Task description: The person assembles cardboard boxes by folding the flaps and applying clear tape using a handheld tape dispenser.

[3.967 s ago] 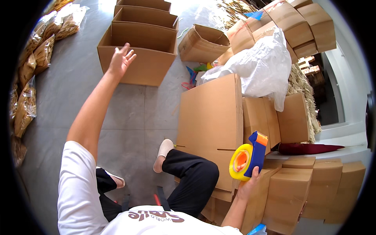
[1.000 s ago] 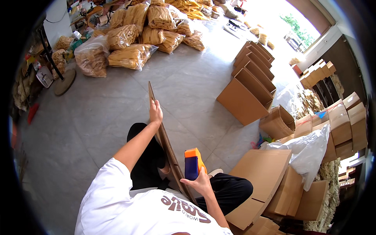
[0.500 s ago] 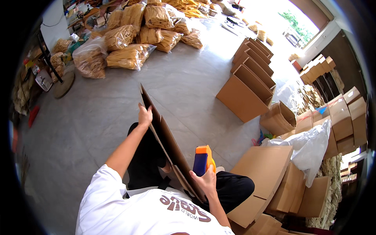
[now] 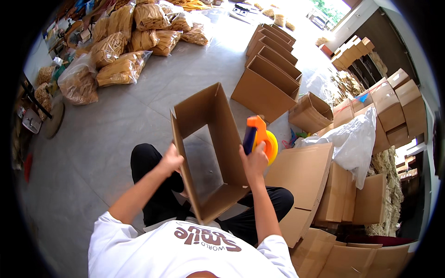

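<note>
A brown cardboard box [image 4: 232, 143] stands unfolded between my knees as a four-sided sleeve, and the grey floor shows through its open bottom. My left hand [image 4: 172, 160] is closed on its left wall, fingers over the edge. In my right hand [image 4: 255, 162] is an orange and dark blue tape dispenser [image 4: 257, 130] with a yellow roll on its outer side. That same hand rests against the right wall of the box, and its fingers are partly hidden behind the dispenser and the cardboard.
To my right lies a stack of flat cardboard sheets [image 4: 296, 185], with folded cartons [image 4: 333, 194] beside it. A row of opened boxes [image 4: 264, 88] runs away ahead. Clear plastic sheeting [image 4: 350, 139] drapes over cartons at right. Bagged tan bundles [image 4: 123, 67] are piled far left.
The flat folded carton has been spread open into a rectangular sleeve. My right hand has risen with the tape dispenser, and my left hand has moved nearer to me. The view has shifted right.
</note>
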`<state>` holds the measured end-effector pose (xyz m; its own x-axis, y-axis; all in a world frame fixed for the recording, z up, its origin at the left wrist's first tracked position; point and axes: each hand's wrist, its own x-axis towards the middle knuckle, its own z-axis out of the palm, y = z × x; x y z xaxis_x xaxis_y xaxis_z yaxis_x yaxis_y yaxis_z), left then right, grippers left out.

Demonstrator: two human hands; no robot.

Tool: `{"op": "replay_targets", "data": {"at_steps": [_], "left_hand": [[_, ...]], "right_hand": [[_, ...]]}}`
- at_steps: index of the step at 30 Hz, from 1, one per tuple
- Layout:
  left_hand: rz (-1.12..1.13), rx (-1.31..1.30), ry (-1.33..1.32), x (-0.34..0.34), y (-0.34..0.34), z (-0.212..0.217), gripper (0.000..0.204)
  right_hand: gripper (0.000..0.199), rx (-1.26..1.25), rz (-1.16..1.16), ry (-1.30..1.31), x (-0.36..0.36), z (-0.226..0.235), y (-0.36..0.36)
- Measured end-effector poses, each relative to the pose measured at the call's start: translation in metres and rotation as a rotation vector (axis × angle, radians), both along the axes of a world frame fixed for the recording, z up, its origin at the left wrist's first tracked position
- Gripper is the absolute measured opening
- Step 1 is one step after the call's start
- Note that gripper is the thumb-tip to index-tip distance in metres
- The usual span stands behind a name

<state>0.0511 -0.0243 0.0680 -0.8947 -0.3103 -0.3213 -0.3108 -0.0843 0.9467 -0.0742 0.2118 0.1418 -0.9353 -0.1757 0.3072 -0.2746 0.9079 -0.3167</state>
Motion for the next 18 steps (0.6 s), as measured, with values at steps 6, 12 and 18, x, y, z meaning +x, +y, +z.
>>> {"op": "replay_targets", "data": {"at_steps": [6,12,18], "left_hand": [[0.101,0.033,-0.179,0.027,0.028,0.010,0.091],[0.280,-1.377,-0.073,-0.057,-0.058,0.032,0.090],[-0.219,-1.255,-0.290,-0.090,-0.128,-0.012,0.068]], "right_hand": [[0.063,0.033,0.153,0.014,-0.041,-0.051,-0.020],[0.059,-0.131,0.212,0.105,-0.017,-0.041,-0.012],[0.061,-0.499,0.400,0.249,0.051,-0.011,0.039]]}}
